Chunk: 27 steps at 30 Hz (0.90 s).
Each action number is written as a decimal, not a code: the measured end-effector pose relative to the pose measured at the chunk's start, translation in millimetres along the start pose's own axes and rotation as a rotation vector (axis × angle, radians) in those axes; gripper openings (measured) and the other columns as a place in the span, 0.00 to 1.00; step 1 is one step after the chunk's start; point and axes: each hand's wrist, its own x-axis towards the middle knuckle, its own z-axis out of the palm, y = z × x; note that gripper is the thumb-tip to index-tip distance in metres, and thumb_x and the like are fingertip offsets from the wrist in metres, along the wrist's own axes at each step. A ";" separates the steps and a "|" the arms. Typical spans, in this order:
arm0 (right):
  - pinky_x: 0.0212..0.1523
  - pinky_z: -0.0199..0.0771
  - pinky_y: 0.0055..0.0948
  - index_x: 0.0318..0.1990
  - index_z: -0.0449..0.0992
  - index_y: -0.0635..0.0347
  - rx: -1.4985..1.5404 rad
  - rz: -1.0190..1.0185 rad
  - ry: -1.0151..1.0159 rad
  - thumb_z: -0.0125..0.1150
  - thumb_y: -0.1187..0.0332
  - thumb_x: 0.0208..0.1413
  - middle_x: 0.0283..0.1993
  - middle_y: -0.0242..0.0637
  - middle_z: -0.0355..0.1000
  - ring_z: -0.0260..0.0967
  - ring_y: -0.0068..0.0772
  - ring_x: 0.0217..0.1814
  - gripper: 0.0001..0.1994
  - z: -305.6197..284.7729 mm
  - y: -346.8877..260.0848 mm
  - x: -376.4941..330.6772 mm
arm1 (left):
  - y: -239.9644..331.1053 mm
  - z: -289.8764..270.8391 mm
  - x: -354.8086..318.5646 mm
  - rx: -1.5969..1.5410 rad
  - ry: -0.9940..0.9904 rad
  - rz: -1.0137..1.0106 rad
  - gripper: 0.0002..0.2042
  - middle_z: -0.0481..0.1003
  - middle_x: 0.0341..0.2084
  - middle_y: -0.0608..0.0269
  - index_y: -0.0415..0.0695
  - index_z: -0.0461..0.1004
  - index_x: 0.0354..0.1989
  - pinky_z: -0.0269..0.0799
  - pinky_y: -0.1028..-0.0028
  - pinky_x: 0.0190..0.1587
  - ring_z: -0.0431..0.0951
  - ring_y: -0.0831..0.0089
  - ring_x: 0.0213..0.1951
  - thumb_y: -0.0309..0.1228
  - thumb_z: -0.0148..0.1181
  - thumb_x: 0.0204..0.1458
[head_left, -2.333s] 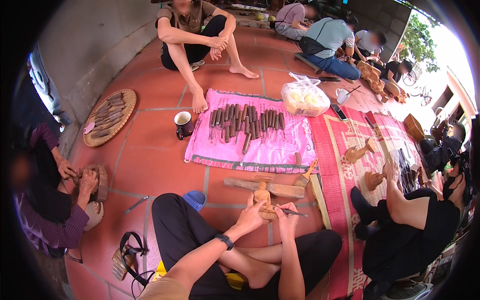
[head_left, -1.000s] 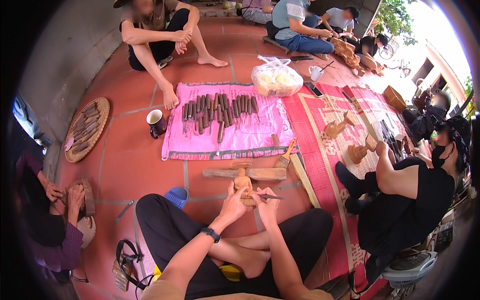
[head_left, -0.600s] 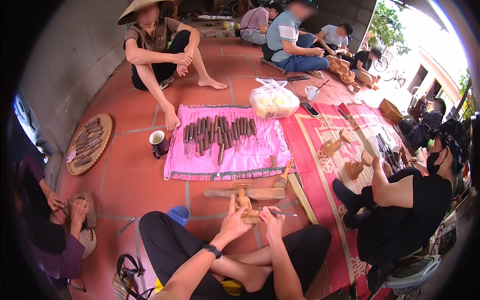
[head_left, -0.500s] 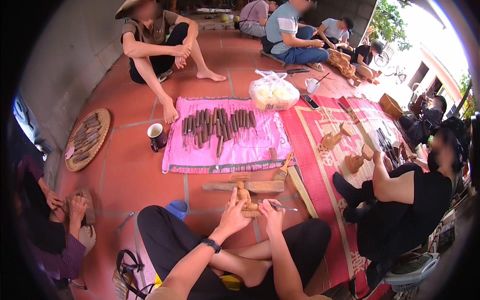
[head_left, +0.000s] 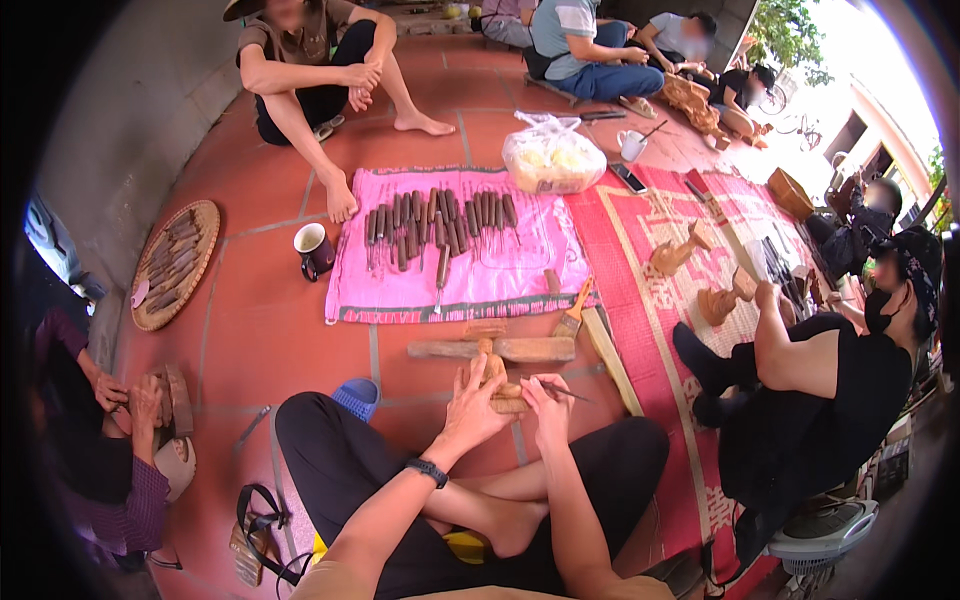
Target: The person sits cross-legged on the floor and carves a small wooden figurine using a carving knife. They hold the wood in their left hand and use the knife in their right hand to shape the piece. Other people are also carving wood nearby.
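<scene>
My left hand (head_left: 474,408) is closed around a small carved wooden figurine (head_left: 493,369), a seated figure on a base. Its fingers cover part of the carving. Close against the figurine's lower right side is my right hand (head_left: 544,408), pinching a slim, dark, pencil-like tool (head_left: 572,394). The tool's working end is hidden at the fingers, so I cannot tell whether it touches the wood. Just beyond the figurine, a long wooden block (head_left: 540,349) lies across the tiles. A flat brush (head_left: 572,318) rests to its right, beside a pale wooden strip (head_left: 612,362).
Several wood-handled carving tools (head_left: 440,235) lie on a pink sack (head_left: 375,300). A mug (head_left: 314,250), a plastic bag (head_left: 553,160) and a woven tray (head_left: 205,262) stand around it. A co-worker (head_left: 800,400) sits at right on the red mat (head_left: 640,260); another person's hands (head_left: 140,402) work at left.
My left fingers have shifted around the figurine and cover more of it. The tool in my right hand now slants more steeply. The whole view has tipped slightly downward.
</scene>
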 end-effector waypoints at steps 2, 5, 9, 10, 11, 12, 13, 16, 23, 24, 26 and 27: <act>0.47 0.81 0.28 0.38 0.74 0.63 -0.063 0.041 0.017 0.63 0.76 0.59 0.39 0.37 0.75 0.78 0.30 0.44 0.03 -8.3 8.6 -10.4 | -7.1 7.2 0.4 -0.015 0.023 0.023 0.38 0.48 0.74 0.48 0.50 0.75 0.59 0.60 0.47 0.67 0.55 0.33 0.68 0.52 0.77 0.37; 0.46 0.81 0.28 0.38 0.74 0.64 -0.063 0.046 0.024 0.64 0.76 0.59 0.38 0.37 0.75 0.78 0.29 0.42 0.04 -8.2 5.0 -10.2 | -5.9 2.7 5.3 -0.101 -0.012 0.016 0.36 0.48 0.74 0.46 0.47 0.76 0.58 0.63 0.48 0.65 0.60 0.40 0.68 0.48 0.77 0.38; 0.45 0.80 0.25 0.39 0.74 0.64 -0.004 -0.007 0.001 0.64 0.76 0.58 0.38 0.36 0.75 0.77 0.27 0.41 0.05 -0.9 1.6 -1.9 | -6.8 2.4 6.4 -0.098 -0.033 -0.004 0.36 0.47 0.74 0.44 0.46 0.74 0.59 0.70 0.54 0.61 0.67 0.42 0.64 0.45 0.77 0.38; 0.45 0.80 0.25 0.39 0.74 0.64 -0.012 0.009 0.020 0.64 0.76 0.58 0.38 0.36 0.75 0.77 0.27 0.41 0.05 -2.4 3.1 -3.9 | -6.1 0.4 11.2 -0.083 -0.018 0.007 0.37 0.47 0.74 0.43 0.45 0.74 0.59 0.71 0.54 0.60 0.68 0.42 0.63 0.44 0.77 0.38; 0.45 0.80 0.25 0.39 0.74 0.63 -0.020 0.024 0.039 0.64 0.76 0.59 0.38 0.36 0.75 0.77 0.27 0.40 0.05 -6.2 6.5 -11.6 | -7.3 3.4 3.9 -0.103 -0.062 -0.011 0.37 0.47 0.73 0.44 0.45 0.73 0.60 0.71 0.53 0.59 0.68 0.43 0.63 0.43 0.77 0.38; 0.44 0.80 0.24 0.39 0.74 0.63 -0.027 0.038 0.054 0.64 0.76 0.59 0.38 0.36 0.75 0.77 0.27 0.40 0.05 -6.8 7.1 -17.3 | -8.3 4.8 1.7 -0.080 -0.051 -0.004 0.37 0.48 0.74 0.45 0.45 0.73 0.60 0.72 0.53 0.58 0.68 0.43 0.63 0.43 0.77 0.38; 0.44 0.81 0.25 0.39 0.75 0.62 -0.006 0.050 0.085 0.64 0.75 0.60 0.37 0.36 0.75 0.78 0.28 0.41 0.04 -5.4 7.0 -16.9 | -9.4 6.0 2.0 -0.058 -0.041 0.003 0.37 0.48 0.74 0.46 0.45 0.73 0.60 0.72 0.53 0.58 0.69 0.43 0.62 0.43 0.77 0.38; 0.45 0.81 0.25 0.40 0.74 0.62 0.138 0.092 0.070 0.63 0.75 0.60 0.38 0.37 0.75 0.78 0.30 0.43 0.04 -4.1 3.9 -12.4 | -8.3 4.5 5.2 -0.084 -0.036 -0.016 0.37 0.49 0.74 0.49 0.45 0.73 0.59 0.72 0.54 0.58 0.70 0.45 0.62 0.43 0.78 0.37; 0.40 0.79 0.24 0.37 0.73 0.60 0.002 -0.015 0.072 0.64 0.77 0.59 0.35 0.32 0.75 0.77 0.26 0.41 0.04 1.0 1.8 -11.0 | -12.5 6.9 4.6 -0.109 -0.010 -0.012 0.37 0.49 0.74 0.49 0.46 0.73 0.59 0.72 0.53 0.58 0.72 0.46 0.59 0.41 0.78 0.37; 0.38 0.76 0.23 0.36 0.73 0.60 -0.142 -0.088 0.053 0.64 0.77 0.58 0.33 0.31 0.74 0.75 0.23 0.39 0.05 -3.9 4.0 -8.7 | -8.0 5.4 5.3 -0.117 -0.047 -0.037 0.37 0.49 0.74 0.49 0.45 0.72 0.59 0.72 0.53 0.57 0.72 0.46 0.59 0.40 0.78 0.36; 0.35 0.72 0.19 0.33 0.73 0.59 -0.429 -0.215 0.003 0.66 0.77 0.57 0.31 0.29 0.73 0.71 0.17 0.35 0.06 -5.3 5.2 -5.1 | -7.3 5.3 6.7 -0.116 -0.045 -0.043 0.37 0.49 0.73 0.50 0.45 0.71 0.58 0.72 0.53 0.57 0.72 0.46 0.59 0.39 0.79 0.36; 0.32 0.66 0.17 0.32 0.73 0.60 -0.456 -0.249 -0.003 0.68 0.76 0.55 0.28 0.27 0.71 0.65 0.13 0.31 0.07 1.6 5.3 -6.7 | -10.7 6.2 7.8 -0.105 -0.007 -0.023 0.37 0.50 0.73 0.50 0.44 0.70 0.58 0.72 0.53 0.57 0.71 0.46 0.60 0.38 0.79 0.36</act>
